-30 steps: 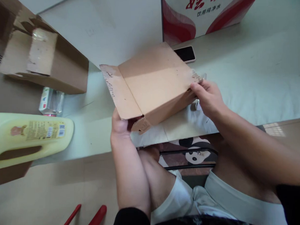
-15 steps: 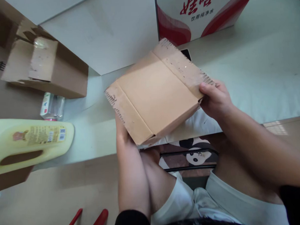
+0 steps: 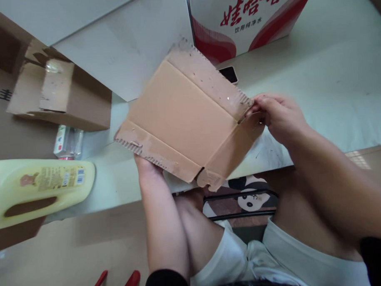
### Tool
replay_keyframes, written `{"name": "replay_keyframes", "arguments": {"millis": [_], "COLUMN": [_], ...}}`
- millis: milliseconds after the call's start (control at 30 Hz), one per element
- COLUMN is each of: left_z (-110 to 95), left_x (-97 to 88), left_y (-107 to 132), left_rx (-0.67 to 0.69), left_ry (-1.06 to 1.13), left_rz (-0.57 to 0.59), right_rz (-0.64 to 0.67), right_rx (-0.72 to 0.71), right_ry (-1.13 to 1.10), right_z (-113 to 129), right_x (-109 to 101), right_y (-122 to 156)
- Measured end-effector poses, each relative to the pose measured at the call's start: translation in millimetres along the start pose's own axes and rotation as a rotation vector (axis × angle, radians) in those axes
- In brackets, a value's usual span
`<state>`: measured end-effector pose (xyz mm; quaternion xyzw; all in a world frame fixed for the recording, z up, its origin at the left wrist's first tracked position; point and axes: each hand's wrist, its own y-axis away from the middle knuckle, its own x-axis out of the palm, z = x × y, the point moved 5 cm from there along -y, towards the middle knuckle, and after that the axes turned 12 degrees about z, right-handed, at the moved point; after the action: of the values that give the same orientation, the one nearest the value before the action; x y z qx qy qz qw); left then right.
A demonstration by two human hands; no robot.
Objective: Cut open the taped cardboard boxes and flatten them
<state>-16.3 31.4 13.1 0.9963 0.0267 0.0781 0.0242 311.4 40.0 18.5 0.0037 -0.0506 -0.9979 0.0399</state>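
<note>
A flattened-looking brown cardboard box (image 3: pixel 179 110) is held up in front of me, tilted, with torn, jagged edges on its flaps. My right hand (image 3: pixel 281 114) is closed on its right corner, fingers pinching the cardboard where a side panel (image 3: pixel 236 145) folds outward. Under the lower left flap, my left hand (image 3: pixel 148 166) supports the box; its fingers are hidden beneath. Behind the box's upper right edge, a dark-screened phone (image 3: pixel 229 75) lies partly covered on the pale tabletop.
A white and red water carton (image 3: pixel 251 24) stands at the back. On the left are an open brown box (image 3: pixel 82 96), a clear plastic bottle (image 3: pixel 70 141) and a large yellow jug (image 3: pixel 54 187). The pale table edge (image 3: pixel 117 204) runs above my knees.
The box has shifted left and tipped, and its near side panel now swings outward with a notched tab showing. My right hand has changed its hold at the corner.
</note>
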Motion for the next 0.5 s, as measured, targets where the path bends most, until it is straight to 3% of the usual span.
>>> {"name": "replay_keyframes", "arguments": {"millis": [133, 233, 333, 500], "left_z": [-4, 0, 11, 30], "left_x": [1.6, 1.0, 6.6, 18.4], "left_y": [5, 7, 14, 26], "left_rx": [0.047, -0.002, -0.154, -0.460], "left_ry": [0.116, 0.170, 0.265, 0.342], "left_rz": [0.045, 0.085, 0.129, 0.042], "right_rz": [0.075, 0.166, 0.201, 0.334], "right_rx": [-0.004, -0.028, -0.022, -0.042], "right_ry": [0.132, 0.114, 0.022, -0.164], "right_z": [2, -1, -6, -3], "right_x": [-6, -7, -8, 0], "right_y": [0, -3, -8, -9]}}
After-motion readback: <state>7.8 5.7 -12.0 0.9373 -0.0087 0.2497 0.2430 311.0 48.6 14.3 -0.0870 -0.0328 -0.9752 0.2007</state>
